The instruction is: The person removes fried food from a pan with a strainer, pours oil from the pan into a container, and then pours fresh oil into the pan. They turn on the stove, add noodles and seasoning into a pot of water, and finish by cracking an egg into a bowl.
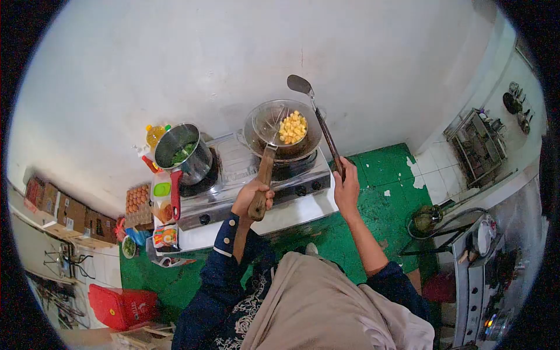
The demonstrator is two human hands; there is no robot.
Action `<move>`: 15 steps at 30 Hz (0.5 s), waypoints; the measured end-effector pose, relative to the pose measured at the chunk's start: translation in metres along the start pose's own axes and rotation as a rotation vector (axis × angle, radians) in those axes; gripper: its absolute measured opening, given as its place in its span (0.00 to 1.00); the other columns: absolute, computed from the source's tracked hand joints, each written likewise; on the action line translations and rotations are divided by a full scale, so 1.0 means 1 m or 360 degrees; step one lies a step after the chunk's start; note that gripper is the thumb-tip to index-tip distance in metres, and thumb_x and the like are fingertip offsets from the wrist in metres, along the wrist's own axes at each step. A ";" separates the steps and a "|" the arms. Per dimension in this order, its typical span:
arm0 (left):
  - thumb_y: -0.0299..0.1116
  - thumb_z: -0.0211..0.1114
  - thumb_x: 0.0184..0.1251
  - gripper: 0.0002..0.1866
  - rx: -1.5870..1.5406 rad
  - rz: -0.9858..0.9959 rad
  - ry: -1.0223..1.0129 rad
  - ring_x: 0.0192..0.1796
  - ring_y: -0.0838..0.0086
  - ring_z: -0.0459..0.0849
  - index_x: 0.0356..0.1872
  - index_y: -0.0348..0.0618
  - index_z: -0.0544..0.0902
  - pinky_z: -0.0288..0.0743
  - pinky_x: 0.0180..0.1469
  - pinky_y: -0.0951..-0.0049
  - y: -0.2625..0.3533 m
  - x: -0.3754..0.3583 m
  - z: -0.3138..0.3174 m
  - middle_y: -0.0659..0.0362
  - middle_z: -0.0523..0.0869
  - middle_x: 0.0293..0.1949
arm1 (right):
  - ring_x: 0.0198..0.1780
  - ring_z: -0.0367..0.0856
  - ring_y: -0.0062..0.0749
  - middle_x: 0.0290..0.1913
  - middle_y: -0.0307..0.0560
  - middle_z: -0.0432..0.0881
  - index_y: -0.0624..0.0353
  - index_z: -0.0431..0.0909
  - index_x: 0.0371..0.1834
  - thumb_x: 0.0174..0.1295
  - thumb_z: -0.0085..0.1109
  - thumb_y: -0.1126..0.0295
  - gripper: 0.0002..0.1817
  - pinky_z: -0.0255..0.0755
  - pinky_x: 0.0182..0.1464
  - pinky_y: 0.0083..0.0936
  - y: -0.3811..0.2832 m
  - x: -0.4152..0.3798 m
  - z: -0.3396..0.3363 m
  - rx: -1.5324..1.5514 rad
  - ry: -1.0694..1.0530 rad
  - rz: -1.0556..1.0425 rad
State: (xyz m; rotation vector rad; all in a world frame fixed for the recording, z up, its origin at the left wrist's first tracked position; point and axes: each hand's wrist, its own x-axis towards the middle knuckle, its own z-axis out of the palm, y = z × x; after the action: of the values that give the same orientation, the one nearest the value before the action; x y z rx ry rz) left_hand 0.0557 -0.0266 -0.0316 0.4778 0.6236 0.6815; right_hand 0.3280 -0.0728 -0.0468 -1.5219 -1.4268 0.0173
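My left hand point(252, 199) is closed round the wooden handle of a wire skimmer point(269, 121). Yellow fried cubes point(293, 128) lie bunched at the right side of its mesh, above a wok point(251, 140) on the right burner. In my right hand point(347, 185) is the dark handle of a spatula point(300, 84), its flat blade raised up beside the wok against the wall. To the left, a steel pot point(201, 158) with a red handle holds green leaves and sits on the other burner. What lies in the wok is mostly hidden.
The gas stove point(233, 201) stands on a white table against the wall. Left of it are an egg tray point(138, 201), an oil bottle point(154, 135), a green-lidded container point(162, 189) and food packets. A red box point(122, 306) sits on the green floor. Another metal stove stands at right.
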 end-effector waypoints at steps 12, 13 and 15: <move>0.29 0.51 0.61 0.13 0.0219 0.0218 -0.0059 0.20 0.70 0.72 0.47 0.49 0.65 0.72 0.24 0.72 0.025 -0.014 0.019 0.57 0.71 0.23 | 0.51 0.72 0.51 0.50 0.56 0.72 0.59 0.67 0.58 0.61 0.51 0.72 0.21 0.67 0.53 0.37 -0.007 0.002 0.005 0.0057 -0.0025 0.0036; 0.29 0.52 0.61 0.14 0.0172 0.0186 -0.0006 0.21 0.71 0.72 0.47 0.50 0.65 0.72 0.24 0.72 0.020 -0.010 0.013 0.58 0.71 0.23 | 0.51 0.72 0.51 0.50 0.56 0.72 0.59 0.67 0.58 0.60 0.51 0.72 0.21 0.67 0.53 0.36 -0.004 -0.001 0.008 0.0045 -0.0019 0.0041; 0.29 0.53 0.60 0.15 0.0077 0.0123 0.0098 0.22 0.71 0.72 0.48 0.50 0.64 0.72 0.24 0.72 0.009 -0.002 -0.001 0.58 0.71 0.23 | 0.51 0.72 0.51 0.50 0.56 0.72 0.59 0.67 0.58 0.60 0.51 0.72 0.21 0.67 0.53 0.36 -0.003 -0.004 0.009 0.0038 -0.0008 0.0024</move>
State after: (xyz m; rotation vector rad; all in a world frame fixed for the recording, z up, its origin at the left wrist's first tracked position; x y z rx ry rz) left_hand 0.0498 -0.0218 -0.0267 0.5297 0.6836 0.7582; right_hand 0.3197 -0.0708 -0.0516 -1.5140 -1.4143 0.0475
